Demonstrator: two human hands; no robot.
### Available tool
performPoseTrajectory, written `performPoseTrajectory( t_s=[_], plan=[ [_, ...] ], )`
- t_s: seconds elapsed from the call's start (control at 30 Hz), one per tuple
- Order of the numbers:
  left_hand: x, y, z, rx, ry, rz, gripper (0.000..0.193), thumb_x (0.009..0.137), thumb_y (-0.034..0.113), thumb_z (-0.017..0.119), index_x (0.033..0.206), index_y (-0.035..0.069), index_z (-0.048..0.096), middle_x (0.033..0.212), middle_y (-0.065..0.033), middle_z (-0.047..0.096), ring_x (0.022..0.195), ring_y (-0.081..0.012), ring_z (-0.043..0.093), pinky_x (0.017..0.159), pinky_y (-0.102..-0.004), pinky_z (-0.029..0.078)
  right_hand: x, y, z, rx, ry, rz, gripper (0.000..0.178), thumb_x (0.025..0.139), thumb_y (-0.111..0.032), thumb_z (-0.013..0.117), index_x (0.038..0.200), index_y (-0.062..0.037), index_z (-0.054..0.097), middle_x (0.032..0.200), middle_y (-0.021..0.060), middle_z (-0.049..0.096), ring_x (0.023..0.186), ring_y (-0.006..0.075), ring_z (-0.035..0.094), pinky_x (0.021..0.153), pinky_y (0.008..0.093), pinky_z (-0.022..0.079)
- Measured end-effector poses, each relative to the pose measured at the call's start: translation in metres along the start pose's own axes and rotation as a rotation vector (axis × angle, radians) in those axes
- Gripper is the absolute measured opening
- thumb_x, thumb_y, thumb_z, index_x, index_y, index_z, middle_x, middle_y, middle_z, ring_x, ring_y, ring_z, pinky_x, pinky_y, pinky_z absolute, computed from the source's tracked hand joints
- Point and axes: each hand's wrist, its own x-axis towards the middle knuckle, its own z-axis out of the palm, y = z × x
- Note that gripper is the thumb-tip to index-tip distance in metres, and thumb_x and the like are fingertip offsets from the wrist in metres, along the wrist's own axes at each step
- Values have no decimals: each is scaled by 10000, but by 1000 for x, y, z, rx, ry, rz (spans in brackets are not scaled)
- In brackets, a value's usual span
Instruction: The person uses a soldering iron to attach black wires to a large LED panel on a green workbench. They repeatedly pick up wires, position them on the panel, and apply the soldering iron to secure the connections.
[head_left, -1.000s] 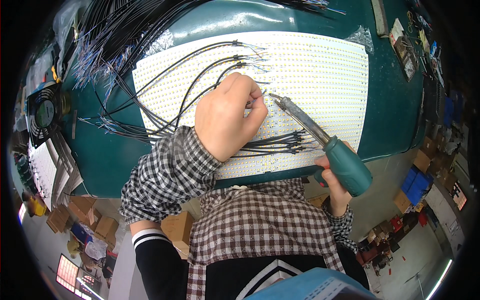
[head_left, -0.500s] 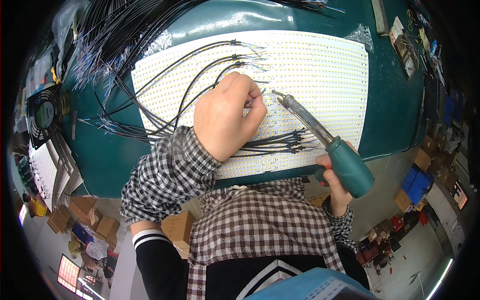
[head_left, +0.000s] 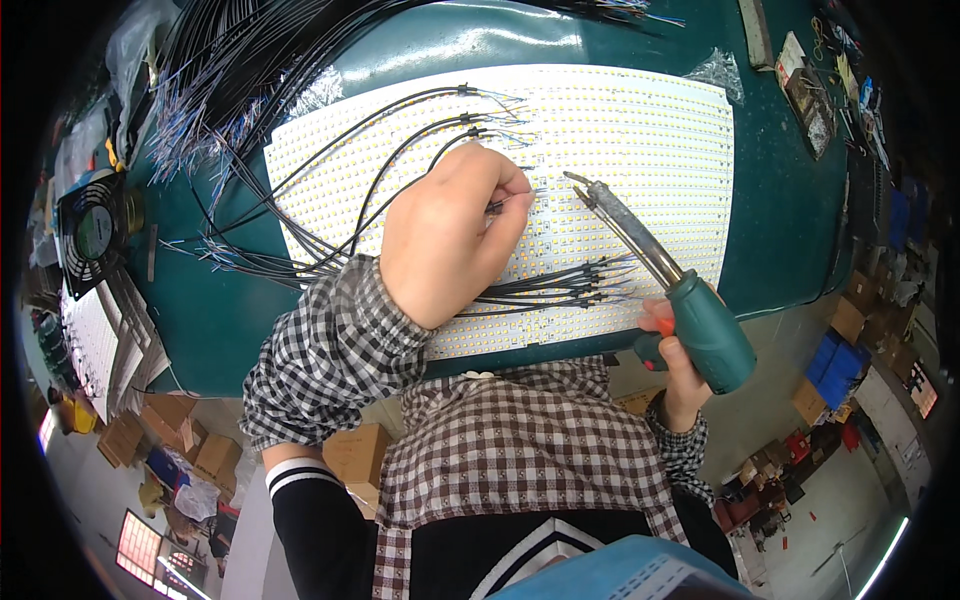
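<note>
Two bare hands are working over a white LED board (head_left: 640, 140) that is lying on the green table (head_left: 780, 240). The left hand (head_left: 445, 235) is pinching a cable end (head_left: 495, 208) between its fingers above the board; the right hand's (head_left: 683, 370) fingers are clasping a green-handled soldering iron (head_left: 712, 335), whose tip is pointing near them. Black cables (head_left: 555, 280) are crossing the board.

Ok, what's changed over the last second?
The iron, held in the right hand, has moved right; its tip is also slightly farther from the person and now clearly apart from the left hand. Nothing was taken up or let go. The left hand's pinch, the board and the cables look much as before.
</note>
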Motion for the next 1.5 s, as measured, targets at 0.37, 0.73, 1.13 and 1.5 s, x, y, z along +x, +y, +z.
performPoseTrajectory(
  t_s=[0.37, 0.73, 1.13, 1.5],
  plan=[
    [8, -3, -3, 18, -58, -6, 72, 799, 31, 681, 842, 22, 624, 775, -79, 602, 651, -167, 597, 554, -271, 464, 4, 2, -5, -21, -91, -10, 601, 777, -202, 826, 1215, 107, 554, 1040, 141, 649, 932, 195, 668, 810, 311, 565],
    [10, -3, -4, 101, -79, 6, 68, 802, 37, 674, 843, 23, 622, 776, -81, 606, 655, -174, 609, 549, -275, 473, -4, 10, -10, -144, -105, -97, 660, 757, -93, 829, 1298, 107, 509, 1113, 165, 655, 924, 189, 673, 826, 320, 561],
    [11, -1, -3, 69, -69, -1, 88, 778, 40, 653, 783, 30, 565, 779, -131, 591, 655, -311, 623, 574, -396, 499, 4, 9, -10, -270, -175, -204, 633, 755, -105, 826, 1276, 106, 536, 1074, 146, 670, 901, 179, 669, 825, 315, 544],
    [11, -1, -3, 83, -61, 2, 95, 780, 40, 655, 781, 34, 561, 779, -132, 591, 648, -319, 623, 567, -406, 498, 2, 7, -8, -226, -134, -149, 575, 757, -124, 823, 1228, 98, 580, 1075, 150, 673, 951, 198, 663, 857, 335, 528]
  ],
)
